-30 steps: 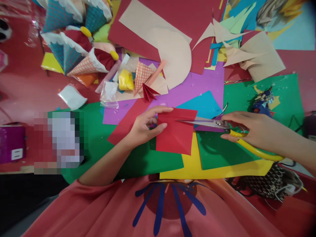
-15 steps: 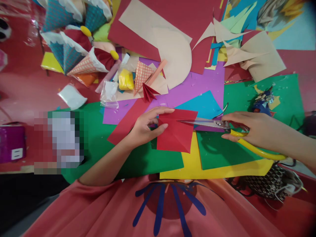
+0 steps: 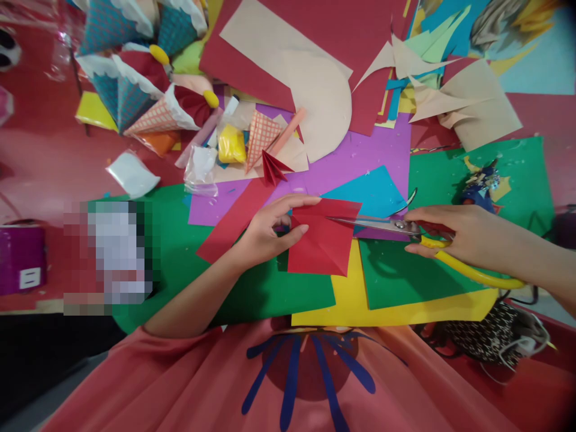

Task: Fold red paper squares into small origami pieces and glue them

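My left hand [image 3: 274, 231] pinches the left edge of a red sheet of paper [image 3: 317, 249] between thumb and fingers. Creases run across the sheet, which is held over green and yellow sheets. From the right, my right hand [image 3: 443, 231] grips yellow-handled scissors [image 3: 378, 225]. Their metal blades reach over the upper right part of the red sheet, tips near its middle. Left of the sheet lies a red paper strip [image 3: 236, 222], with a pleated dark red paper fan [image 3: 273, 168] at its upper end.
Decorated paper cones [image 3: 135, 90] are heaped at the upper left. A yellow packet [image 3: 231, 144] and a white packet [image 3: 132, 174] lie nearby. Beige paper scraps [image 3: 427, 99] spread over the upper right. A blue paper piece [image 3: 371, 189] rests on a purple sheet [image 3: 346, 159].
Almost nothing differs. The whole view has shifted very slightly; both hands, the red sheet and the scissors keep nearly the same positions.
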### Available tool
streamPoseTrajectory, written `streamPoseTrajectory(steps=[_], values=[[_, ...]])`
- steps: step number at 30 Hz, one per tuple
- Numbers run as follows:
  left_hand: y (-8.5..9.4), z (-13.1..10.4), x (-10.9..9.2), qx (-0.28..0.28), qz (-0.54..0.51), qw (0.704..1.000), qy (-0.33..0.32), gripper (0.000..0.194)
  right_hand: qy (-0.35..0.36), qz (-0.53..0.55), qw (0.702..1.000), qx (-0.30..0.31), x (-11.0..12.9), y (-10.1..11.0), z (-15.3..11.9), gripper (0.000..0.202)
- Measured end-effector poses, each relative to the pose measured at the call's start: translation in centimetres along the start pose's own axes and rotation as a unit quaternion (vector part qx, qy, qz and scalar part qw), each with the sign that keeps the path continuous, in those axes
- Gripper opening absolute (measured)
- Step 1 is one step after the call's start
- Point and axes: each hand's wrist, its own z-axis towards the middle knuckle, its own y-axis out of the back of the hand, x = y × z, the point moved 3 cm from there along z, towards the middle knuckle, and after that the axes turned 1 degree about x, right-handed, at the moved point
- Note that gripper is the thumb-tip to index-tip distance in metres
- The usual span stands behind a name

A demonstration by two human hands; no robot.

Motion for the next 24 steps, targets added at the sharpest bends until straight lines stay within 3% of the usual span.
streamPoseTrajectory(steps=[18,24], values=[[-0.21,0.14,0.11,0.008,-0.004,0.999,0.042,0.039,0.015,0.008,1.0,0.017,-0.2,0.57,0.09,0.049],[-0.33,0.14,0.17,0.015,0.002,0.999,0.037,0.041,-0.014,-0.024,0.998,0.053,-0.46,0.74,-0.06,0.061]])
